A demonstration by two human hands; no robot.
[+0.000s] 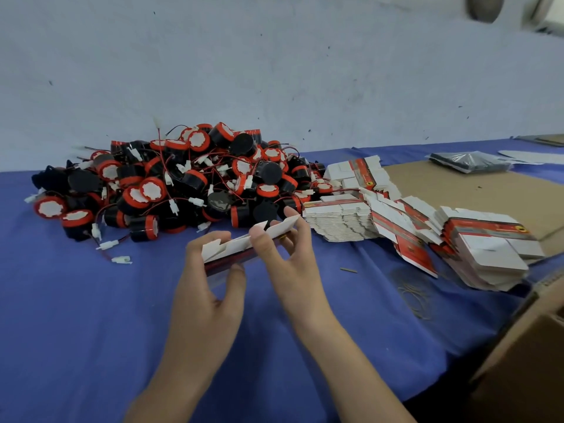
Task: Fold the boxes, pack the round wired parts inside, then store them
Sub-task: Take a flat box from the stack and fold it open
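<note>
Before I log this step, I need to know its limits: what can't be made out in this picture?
All head view.
- flat box: printed side turned away, partly covered by the left hand and right hand pinching it.
- pile of round wired parts: lower ones buried under upper ones.
- stacked box blanks: print too small to read.
- carton: cut off by the lower right edge, inside unseen.
- grey round object: blurred, cut by the top edge.

packing workshop: heaped parts point(171, 181), flat cartons point(341, 221)
</note>
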